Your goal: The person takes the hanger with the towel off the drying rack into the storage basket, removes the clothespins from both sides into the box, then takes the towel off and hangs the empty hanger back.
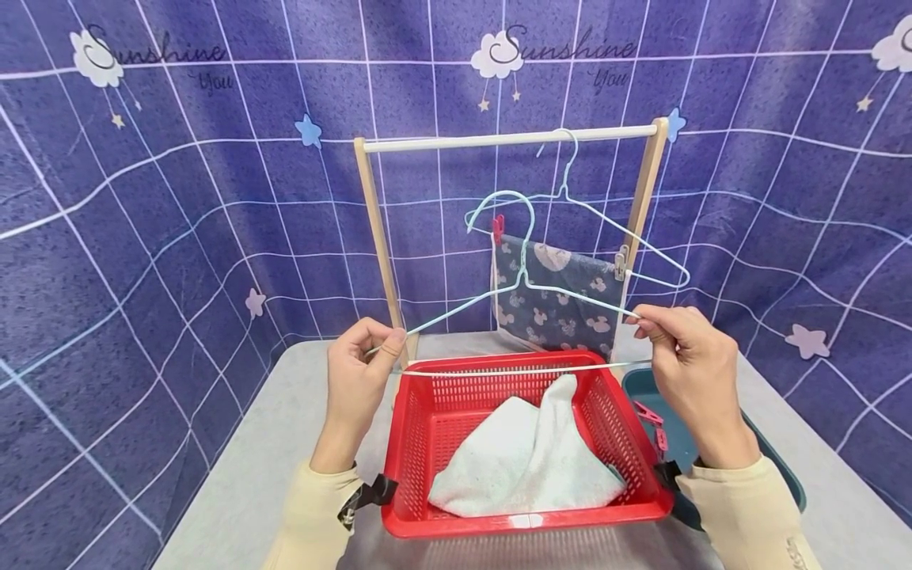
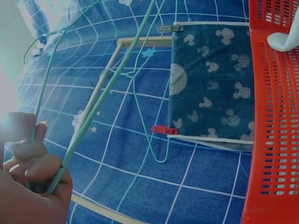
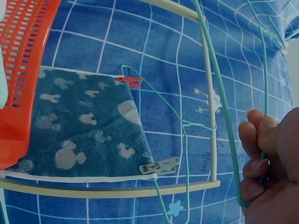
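Note:
A pale green wire clothes hanger (image 1: pixel 526 282) is held up level, hook on top, over the red basket. My left hand (image 1: pixel 359 372) grips its left end, thumb and fingers curled round the wire. At the other end my right hand (image 1: pixel 694 364) pinches the hanger's shoulder, with the lower bar running beside the fingers. Below, a white towel (image 1: pixel 513 459) lies crumpled in the red basket (image 1: pixel 527 521). Behind, a second hanger (image 1: pixel 606 212) hangs from the rack's bar and carries a dark blue patterned towel (image 1: pixel 556 301), fixed by a red clothespin (image 1: pixel 498 229) and a grey clothespin (image 1: pixel 621 263).
The drying rack (image 1: pixel 499 141) has a white bar and wooden legs, standing behind the basket. To the right, a teal tray (image 1: pixel 684 443) with pink clothespins (image 1: pixel 660 439) sits partly under my right arm. A grid-patterned blue curtain (image 1: pixel 214 198) surrounds the grey table (image 1: pixel 249 467).

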`<state>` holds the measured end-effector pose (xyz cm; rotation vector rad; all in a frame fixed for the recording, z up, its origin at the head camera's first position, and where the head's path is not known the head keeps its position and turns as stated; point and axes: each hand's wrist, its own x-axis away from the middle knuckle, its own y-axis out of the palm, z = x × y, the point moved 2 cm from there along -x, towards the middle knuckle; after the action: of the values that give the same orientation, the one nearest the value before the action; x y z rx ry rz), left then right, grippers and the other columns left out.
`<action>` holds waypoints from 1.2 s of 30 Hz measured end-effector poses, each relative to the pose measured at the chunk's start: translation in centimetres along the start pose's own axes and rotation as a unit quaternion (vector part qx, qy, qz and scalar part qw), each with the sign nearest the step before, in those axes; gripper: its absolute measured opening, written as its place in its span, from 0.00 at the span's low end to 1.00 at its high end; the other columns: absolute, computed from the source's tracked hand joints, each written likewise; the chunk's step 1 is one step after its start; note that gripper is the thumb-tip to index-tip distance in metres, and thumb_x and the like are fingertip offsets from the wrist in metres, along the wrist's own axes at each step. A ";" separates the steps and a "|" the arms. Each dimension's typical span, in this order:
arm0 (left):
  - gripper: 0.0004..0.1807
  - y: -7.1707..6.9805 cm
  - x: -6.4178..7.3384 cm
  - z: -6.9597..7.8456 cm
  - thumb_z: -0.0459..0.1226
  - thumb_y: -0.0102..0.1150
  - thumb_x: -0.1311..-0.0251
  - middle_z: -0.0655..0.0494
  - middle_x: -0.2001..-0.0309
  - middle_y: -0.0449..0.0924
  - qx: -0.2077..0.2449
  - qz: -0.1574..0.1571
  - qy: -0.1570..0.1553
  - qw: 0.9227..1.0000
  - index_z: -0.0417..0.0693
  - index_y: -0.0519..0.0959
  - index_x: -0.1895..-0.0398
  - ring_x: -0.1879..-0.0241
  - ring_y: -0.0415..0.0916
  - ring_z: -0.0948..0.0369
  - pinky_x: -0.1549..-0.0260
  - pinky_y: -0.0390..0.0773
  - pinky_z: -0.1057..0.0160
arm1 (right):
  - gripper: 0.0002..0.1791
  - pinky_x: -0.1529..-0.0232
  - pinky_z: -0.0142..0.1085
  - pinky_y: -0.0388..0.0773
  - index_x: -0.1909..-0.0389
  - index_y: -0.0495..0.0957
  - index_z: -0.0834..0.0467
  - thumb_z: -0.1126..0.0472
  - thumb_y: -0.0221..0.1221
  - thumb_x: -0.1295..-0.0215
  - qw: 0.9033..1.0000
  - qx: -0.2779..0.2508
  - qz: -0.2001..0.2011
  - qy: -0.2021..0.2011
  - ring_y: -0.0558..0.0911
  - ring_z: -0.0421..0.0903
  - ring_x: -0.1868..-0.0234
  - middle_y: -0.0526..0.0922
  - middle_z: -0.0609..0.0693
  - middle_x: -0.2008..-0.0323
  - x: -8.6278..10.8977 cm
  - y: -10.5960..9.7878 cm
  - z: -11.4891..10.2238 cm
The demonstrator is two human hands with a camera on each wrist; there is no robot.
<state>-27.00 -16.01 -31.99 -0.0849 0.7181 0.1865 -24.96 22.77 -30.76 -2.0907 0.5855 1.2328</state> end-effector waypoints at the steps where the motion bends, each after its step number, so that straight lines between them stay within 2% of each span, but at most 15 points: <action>1: 0.07 0.0 0.0 0.0 0.30 0.67 0.34 0.59 0.78 0.79 -0.002 -0.001 0.002 1.000 0.38 0.82 0.71 0.78 0.68 0.66 0.80 0.66 0.69 | 0.09 0.71 0.24 0.61 0.58 0.89 0.58 0.72 0.63 0.31 1.000 0.000 0.001 0.000 0.71 0.32 0.69 0.86 0.51 0.72 0.0 -0.1 0.0; 9: 0.06 0.0 -0.4 -0.2 0.32 0.65 0.32 0.60 0.75 0.82 -0.025 -0.012 0.025 0.999 0.37 0.84 0.68 0.71 0.78 0.63 0.71 0.73 0.68 | 0.10 0.72 0.23 0.60 0.58 0.90 0.57 0.72 0.65 0.34 1.000 0.010 0.013 0.000 0.70 0.32 0.70 0.86 0.50 0.72 -0.1 -0.5 -0.1; 11: 0.06 0.0 -0.4 -0.2 0.31 0.64 0.32 0.57 0.75 0.82 -0.026 -0.015 0.029 0.999 0.37 0.85 0.67 0.70 0.80 0.62 0.70 0.74 0.68 | 0.10 0.72 0.23 0.59 0.59 0.90 0.57 0.72 0.65 0.34 1.000 0.010 0.015 0.000 0.69 0.32 0.70 0.86 0.50 0.72 -0.1 -0.5 -0.1; 17: 0.05 -0.4 -0.4 -0.1 0.32 0.63 0.31 0.45 0.66 0.87 -0.035 -0.021 0.035 0.999 0.40 0.87 0.62 0.63 0.83 0.62 0.57 0.79 0.68 | 0.10 0.72 0.23 0.59 0.59 0.90 0.57 0.73 0.66 0.35 1.000 0.013 0.018 0.000 0.68 0.32 0.71 0.86 0.50 0.72 -0.1 -0.7 0.2; 21: 0.06 -1.1 -0.5 0.1 0.31 0.62 0.31 0.44 0.60 0.88 -0.047 -0.004 0.038 0.998 0.42 0.88 0.59 0.58 0.84 0.63 0.55 0.79 0.68 | 0.10 0.72 0.23 0.59 0.60 0.90 0.56 0.73 0.66 0.34 1.000 0.014 0.020 0.003 0.69 0.32 0.70 0.86 0.50 0.73 -0.2 -0.9 0.4; 28: 0.08 -2.1 -0.8 0.1 0.28 0.59 0.31 0.46 0.59 0.89 -0.065 0.024 0.027 0.997 0.43 0.87 0.57 0.55 0.84 0.63 0.55 0.78 0.69 | 0.09 0.73 0.22 0.61 0.59 0.90 0.55 0.70 0.65 0.32 1.000 0.023 0.005 0.014 0.69 0.31 0.70 0.85 0.48 0.72 -0.3 -1.0 0.4; 33: 0.10 -2.2 -2.0 0.1 0.27 0.58 0.32 0.45 0.59 0.89 -0.054 0.061 0.019 0.997 0.41 0.85 0.53 0.54 0.86 0.61 0.53 0.79 0.68 | 0.09 0.72 0.22 0.61 0.59 0.90 0.55 0.70 0.65 0.32 0.999 0.030 0.007 0.017 0.69 0.31 0.70 0.85 0.48 0.72 -0.3 -1.4 0.5; 36: 0.12 -2.1 -3.0 0.6 0.25 0.57 0.34 0.43 0.57 0.88 -0.055 0.089 0.014 0.994 0.38 0.83 0.51 0.53 0.86 0.58 0.53 0.78 0.69 | 0.09 0.73 0.21 0.60 0.59 0.90 0.55 0.70 0.66 0.33 0.999 0.035 0.009 0.013 0.69 0.30 0.71 0.85 0.49 0.72 -0.4 -1.6 0.7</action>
<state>-28.40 -18.43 -29.50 -0.1289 0.7443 0.3959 -24.55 24.41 -30.21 -2.0511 0.6519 1.1805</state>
